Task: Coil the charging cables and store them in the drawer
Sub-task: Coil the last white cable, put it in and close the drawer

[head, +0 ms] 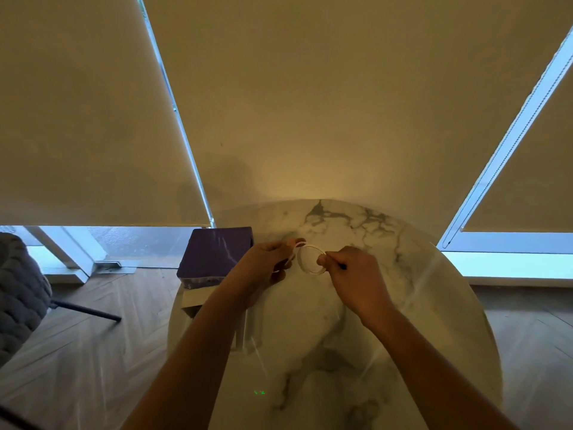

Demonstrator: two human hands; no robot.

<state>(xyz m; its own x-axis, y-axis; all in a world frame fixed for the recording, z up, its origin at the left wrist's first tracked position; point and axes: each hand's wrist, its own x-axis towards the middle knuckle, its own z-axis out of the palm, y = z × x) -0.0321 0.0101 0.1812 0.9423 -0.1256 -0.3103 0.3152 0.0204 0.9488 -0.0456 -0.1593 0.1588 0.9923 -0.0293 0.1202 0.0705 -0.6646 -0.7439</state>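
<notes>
A thin white charging cable [305,259] forms a small round coil in the air over a round marble table [356,321]. My left hand [268,262] pinches the coil's left side between thumb and fingers. My right hand [352,274] pinches the coil's right side, and a dark cable end sticks out past its fingers. A purple drawer box [214,252] stands on the table's left edge, just left of my left hand. A pale drawer [193,301] juts out below the box, partly hidden by my left forearm.
A grey quilted chair [20,290] with dark legs stands on the wooden floor at the left. Beige roller blinds [294,103] cover the windows behind the table, and a bead chain [508,135] hangs at the right.
</notes>
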